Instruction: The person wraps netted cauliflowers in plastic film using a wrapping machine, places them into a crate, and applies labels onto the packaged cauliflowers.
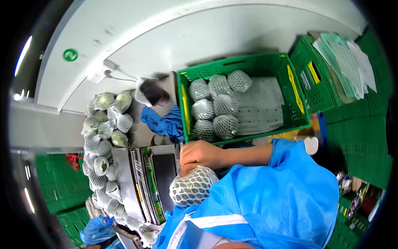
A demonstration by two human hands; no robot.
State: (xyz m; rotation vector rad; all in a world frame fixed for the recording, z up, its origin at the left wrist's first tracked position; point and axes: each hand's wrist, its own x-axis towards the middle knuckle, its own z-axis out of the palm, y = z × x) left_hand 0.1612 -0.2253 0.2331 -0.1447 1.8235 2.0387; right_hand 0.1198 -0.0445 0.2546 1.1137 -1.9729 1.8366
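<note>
A round, pale green fruit [192,187] in a white foam net sits against my chest, with a glossy, film-like look. My right hand [200,154] is closed at its upper edge, fingers curled together. Exactly what the fingertips pinch is hidden. My left hand does not show; the blue sleeve and the fruit cover that side. Beyond my right hand stands a green crate [244,141] with several netted fruits [226,126] along its left side and a perforated liner [261,106] on its bottom.
More netted fruits [101,164] are heaped at the left, beside a grey machine [143,184]. Blue cloth [163,121] and a dark red object [154,92] lie behind it. Another green crate [315,79] with sheets [344,62] on it stands right. A co-worker's blue sleeve [97,230] shows lower left.
</note>
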